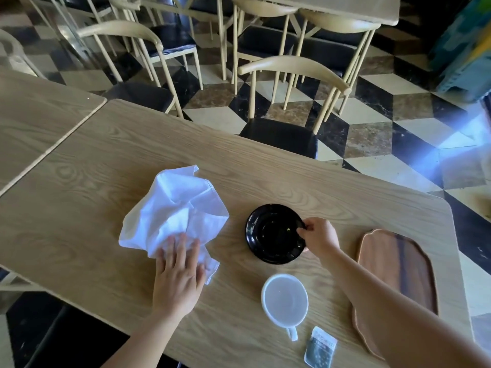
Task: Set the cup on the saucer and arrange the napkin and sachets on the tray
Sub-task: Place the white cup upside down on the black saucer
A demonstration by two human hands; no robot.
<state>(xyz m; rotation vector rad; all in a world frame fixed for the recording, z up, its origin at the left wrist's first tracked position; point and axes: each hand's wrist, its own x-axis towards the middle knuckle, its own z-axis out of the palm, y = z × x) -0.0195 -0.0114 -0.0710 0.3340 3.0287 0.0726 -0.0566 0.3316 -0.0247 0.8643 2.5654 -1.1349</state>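
A black saucer (271, 232) lies on the wooden table. My right hand (317, 235) pinches its right rim. A crumpled white napkin (175, 208) lies to the left, and my left hand (178, 272) rests flat on its near corner with fingers spread. A white cup (284, 300) stands upright and empty near the front edge, its handle pointing toward me. A grey and white sachet (320, 350) lies just right of the handle. A brown wooden tray (398, 274) lies at the right, partly hidden by my right forearm.
The wooden table (106, 221) butts against a second table (39, 123) at the left. Cream chairs with black seats (281, 136) stand across the far edge. Beyond them lies a checkered floor (372, 123) and more chairs.
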